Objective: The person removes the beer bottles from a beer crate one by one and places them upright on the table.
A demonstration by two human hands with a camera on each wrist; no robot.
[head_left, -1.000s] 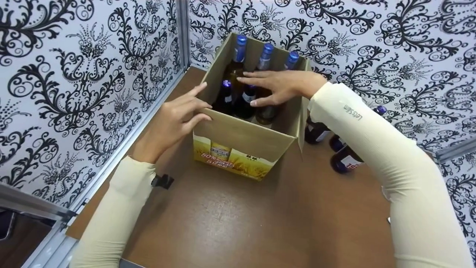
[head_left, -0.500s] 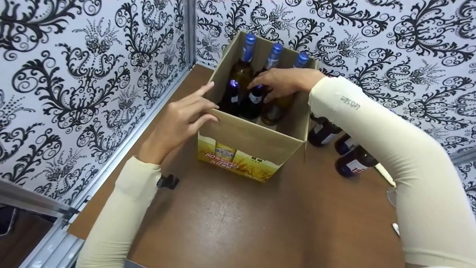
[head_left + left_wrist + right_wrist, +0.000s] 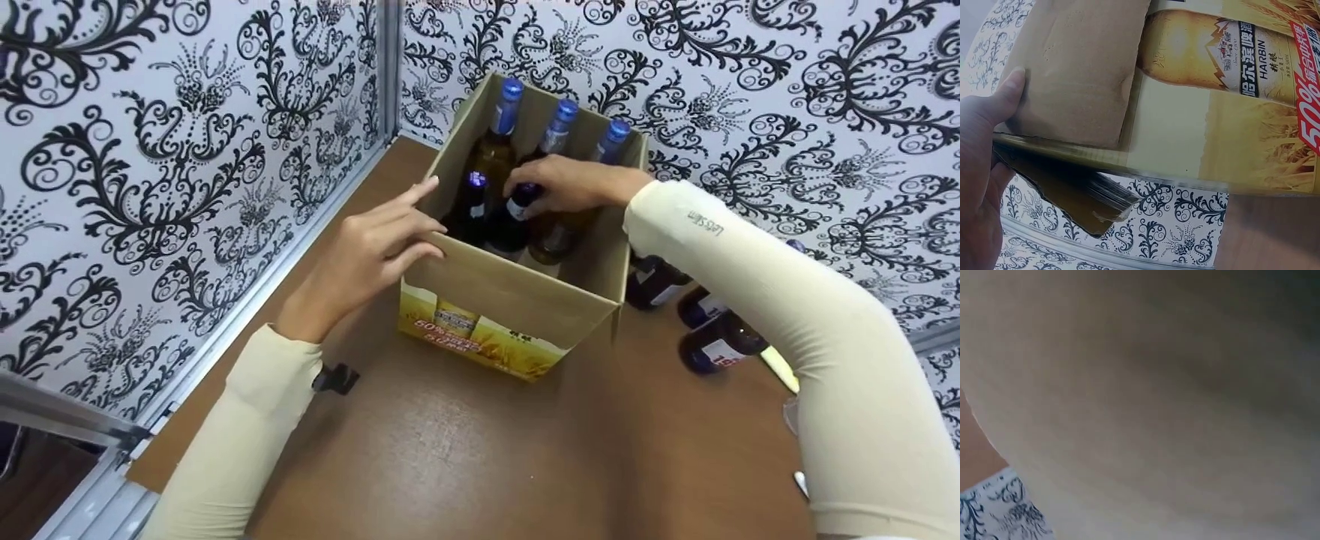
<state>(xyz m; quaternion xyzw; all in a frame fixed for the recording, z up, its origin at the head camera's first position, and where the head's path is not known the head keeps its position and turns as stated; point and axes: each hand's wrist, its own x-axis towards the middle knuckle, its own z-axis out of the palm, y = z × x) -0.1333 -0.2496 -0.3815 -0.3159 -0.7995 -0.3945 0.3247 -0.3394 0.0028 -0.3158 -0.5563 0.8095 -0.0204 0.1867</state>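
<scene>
An open cardboard beer box [image 3: 517,289] stands on the brown table [image 3: 450,442], its near side printed yellow. My left hand [image 3: 367,247] pinches the box's near left rim. In the left wrist view its thumb lies on a brown flap [image 3: 1072,73], with the other fingers behind. Inside the box, my right hand [image 3: 566,182] grips the neck of a dark bottle [image 3: 508,232] with a purple cap. Another dark purple-capped bottle [image 3: 472,206] is to its left. Blue-topped bottles [image 3: 491,154] line the back. Box wall or sleeve fills most of the right wrist view, blurred.
Several dark bottles [image 3: 720,345] stand on the table right of the box, partly behind the right sleeve [image 3: 780,300]. Patterned wall panels [image 3: 187,150] close in the left and back. A black strap end [image 3: 337,379] hangs at the left wrist.
My right hand's fingers, spread over the bottles a second ago, have lowered and curled round a dark bottle's neck. The left hand stays on the rim. The head view has shifted slightly.
</scene>
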